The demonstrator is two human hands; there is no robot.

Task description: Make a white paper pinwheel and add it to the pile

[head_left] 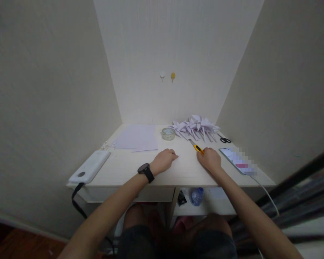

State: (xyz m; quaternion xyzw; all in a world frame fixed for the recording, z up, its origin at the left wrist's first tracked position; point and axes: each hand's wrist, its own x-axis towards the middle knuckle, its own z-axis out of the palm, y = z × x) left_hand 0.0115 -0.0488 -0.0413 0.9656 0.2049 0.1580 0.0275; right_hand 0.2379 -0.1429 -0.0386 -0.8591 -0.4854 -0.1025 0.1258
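Observation:
My right hand (210,159) is closed around a yellow utility knife (198,148). Its blade is out and points up and to the left, toward the folded paper pieces. My left hand (163,161), a black watch on its wrist, rests on the white desk (129,167) with its fingers pinched together. A small pale tip, which looks like paper (177,157), sticks out from those fingers; the rest of it is hidden. Beyond the hands stands a roll of clear tape (168,134), beside a pile of folded white paper pieces (196,126).
White paper sheets (137,136) lie at the back left, with small scraps (109,145) nearby. A white device (90,166) with a black strap sits at the left edge. Black scissors (225,140) and a cabled phone (236,160) are on the right. Walls enclose the desk.

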